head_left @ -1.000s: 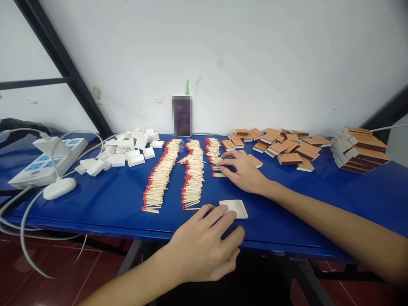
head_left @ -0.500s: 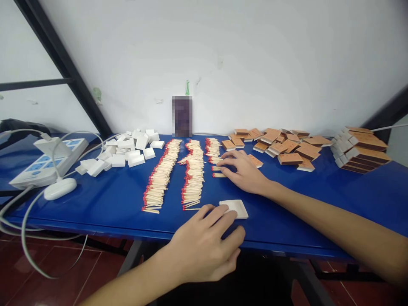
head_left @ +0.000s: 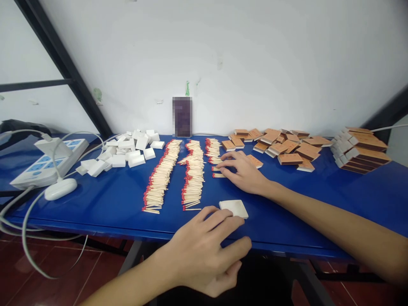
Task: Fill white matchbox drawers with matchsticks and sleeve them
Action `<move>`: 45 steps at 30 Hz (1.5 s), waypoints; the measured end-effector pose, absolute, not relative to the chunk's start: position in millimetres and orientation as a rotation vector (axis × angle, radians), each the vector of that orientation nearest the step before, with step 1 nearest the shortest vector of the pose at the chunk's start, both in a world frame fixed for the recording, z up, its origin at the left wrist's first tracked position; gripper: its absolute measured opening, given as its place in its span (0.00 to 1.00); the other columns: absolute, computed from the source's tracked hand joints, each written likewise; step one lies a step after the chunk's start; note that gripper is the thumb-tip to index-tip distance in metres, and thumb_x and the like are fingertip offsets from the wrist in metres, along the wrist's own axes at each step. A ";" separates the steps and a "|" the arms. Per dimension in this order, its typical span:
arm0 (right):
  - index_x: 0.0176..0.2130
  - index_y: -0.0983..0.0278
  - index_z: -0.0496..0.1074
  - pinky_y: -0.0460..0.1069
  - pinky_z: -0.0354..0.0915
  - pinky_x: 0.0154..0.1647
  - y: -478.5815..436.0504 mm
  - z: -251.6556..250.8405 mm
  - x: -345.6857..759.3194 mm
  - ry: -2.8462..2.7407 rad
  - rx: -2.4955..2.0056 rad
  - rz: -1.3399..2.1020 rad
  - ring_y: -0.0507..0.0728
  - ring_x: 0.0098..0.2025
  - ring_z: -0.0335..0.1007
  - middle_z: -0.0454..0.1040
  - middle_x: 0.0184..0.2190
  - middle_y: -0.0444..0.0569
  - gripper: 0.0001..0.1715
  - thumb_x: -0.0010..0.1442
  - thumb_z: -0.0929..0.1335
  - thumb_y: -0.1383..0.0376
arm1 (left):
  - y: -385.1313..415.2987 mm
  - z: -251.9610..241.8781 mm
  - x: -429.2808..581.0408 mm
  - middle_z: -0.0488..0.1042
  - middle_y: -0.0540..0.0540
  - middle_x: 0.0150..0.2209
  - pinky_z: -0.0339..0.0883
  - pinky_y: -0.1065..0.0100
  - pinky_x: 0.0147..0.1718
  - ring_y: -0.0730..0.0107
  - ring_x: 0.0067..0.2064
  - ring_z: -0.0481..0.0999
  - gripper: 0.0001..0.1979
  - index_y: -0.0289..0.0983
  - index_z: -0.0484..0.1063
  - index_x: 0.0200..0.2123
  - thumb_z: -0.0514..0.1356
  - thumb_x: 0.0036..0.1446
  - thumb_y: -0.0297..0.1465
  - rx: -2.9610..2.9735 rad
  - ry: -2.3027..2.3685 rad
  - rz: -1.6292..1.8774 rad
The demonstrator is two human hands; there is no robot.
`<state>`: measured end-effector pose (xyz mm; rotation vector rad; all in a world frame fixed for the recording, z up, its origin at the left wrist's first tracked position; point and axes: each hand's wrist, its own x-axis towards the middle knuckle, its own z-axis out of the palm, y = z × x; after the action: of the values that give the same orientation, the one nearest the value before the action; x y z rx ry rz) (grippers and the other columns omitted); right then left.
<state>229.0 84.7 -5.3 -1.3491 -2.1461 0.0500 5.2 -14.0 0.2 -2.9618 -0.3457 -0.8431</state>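
A small white matchbox tray (head_left: 234, 207) lies near the table's front edge, its upper face looking flat and pale. My left hand (head_left: 210, 246) is at its near side, fingers apart, with the fingertips at or touching its lower edge. My right hand (head_left: 244, 172) rests farther back with its fingers stretched out and apart. Its fingertips touch the near end of a short row of red-headed matches (head_left: 213, 149), partly covering a few single matches. Two longer rows of matches, a middle one (head_left: 193, 178) and a left one (head_left: 161, 178), lie to the left.
White trays (head_left: 127, 146) are heaped at the back left, beside a power strip (head_left: 47, 163) with cables. Orange matchbox sleeves (head_left: 280, 146) lie loose at the back right, and stacked matchboxes (head_left: 363, 151) stand farther right. A pixelated dark object (head_left: 182, 117) leans on the wall.
My left hand has shifted slightly right and toward me, its fingers drawn to the tray's near edge. The tray showed a rimmed hollow; now its face looks flat. My right hand has barely moved.
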 end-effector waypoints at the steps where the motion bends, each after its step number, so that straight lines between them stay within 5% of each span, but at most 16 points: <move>1: 0.41 0.58 0.80 0.63 0.62 0.56 84.6 -5.1 228.9 -2.147 -1.348 0.051 0.65 0.53 0.64 0.72 0.48 0.54 0.17 0.65 0.63 0.60 | -14.0 -0.5 4.7 0.71 0.40 0.47 0.64 0.58 0.45 0.59 0.47 0.69 0.12 0.35 0.71 0.44 0.56 0.57 0.30 -2.964 -0.334 -0.867; 9: 0.45 0.60 0.79 0.62 0.62 0.55 85.4 -5.7 228.3 -2.137 -1.376 0.058 0.65 0.52 0.64 0.72 0.48 0.54 0.17 0.63 0.64 0.60 | -12.7 -6.7 6.1 0.60 0.51 0.24 0.49 0.66 0.25 0.70 0.26 0.58 0.04 0.37 0.66 0.27 0.57 0.54 0.29 -2.857 -0.232 -0.933; 28: 0.46 0.58 0.79 0.65 0.59 0.57 84.0 -6.8 229.0 -2.181 -1.391 0.021 0.66 0.55 0.60 0.69 0.53 0.54 0.18 0.65 0.63 0.60 | -12.7 -7.0 4.5 0.60 0.51 0.25 0.53 0.66 0.26 0.70 0.26 0.59 0.07 0.38 0.65 0.29 0.59 0.52 0.35 -2.949 -0.259 -0.724; 45: 0.36 0.59 0.79 0.64 0.62 0.54 79.5 -1.6 227.5 -2.200 -1.314 0.078 0.65 0.53 0.62 0.71 0.50 0.54 0.13 0.64 0.64 0.61 | -12.8 -6.0 4.2 0.61 0.50 0.26 0.52 0.65 0.29 0.68 0.28 0.59 0.06 0.38 0.65 0.29 0.58 0.54 0.34 -2.953 -0.263 -0.694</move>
<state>227.5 79.5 -1.6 -1.3136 -2.2003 0.0777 4.2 -12.8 -6.0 -2.9530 -0.2634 -0.6944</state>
